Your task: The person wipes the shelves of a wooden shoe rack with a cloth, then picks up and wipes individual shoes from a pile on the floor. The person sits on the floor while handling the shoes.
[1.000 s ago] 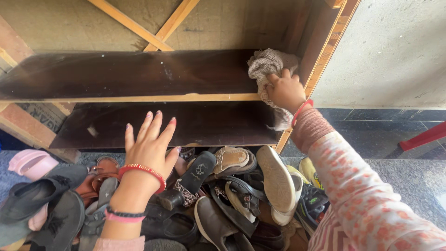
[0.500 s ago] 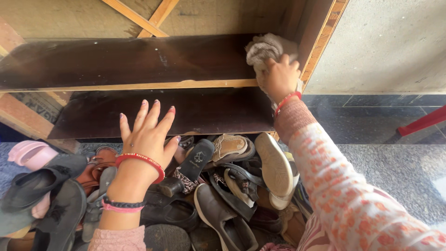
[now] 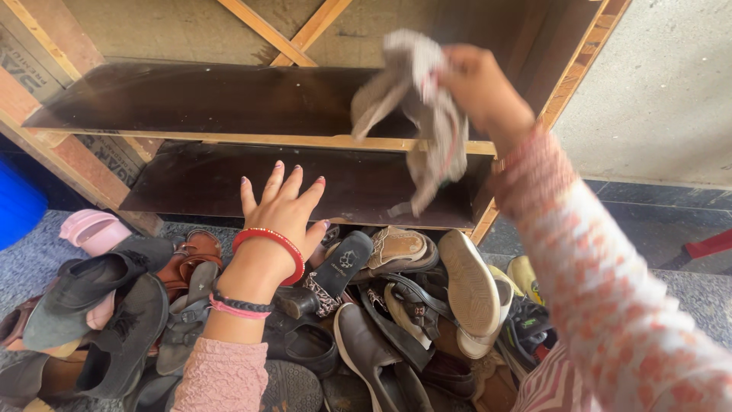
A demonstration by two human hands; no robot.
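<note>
Right hand (image 3: pixel 476 80) grips cloth (image 3: pixel 423 107) above shelf (image 3: pixel 229 103).

Open wooden shelf unit (image 3: pixel 229 99), dark brown laminated boards, pale raw-wood edges, diagonal braces across back panel. Grey plastered wall (image 3: pixel 671 99) right of unit. Speckled dark grey stone floor (image 3: pixel 686 297) below. Blue plastic container (image 3: pixel 15 206) at left edge. Red bar (image 3: pixel 709 246) far right. Daylight, soft.

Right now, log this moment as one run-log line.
right hand: holds grey cloth lifted off upper shelf | left hand: open, fingers spread, empty, over shoe pile | lower shelf: bare
</note>
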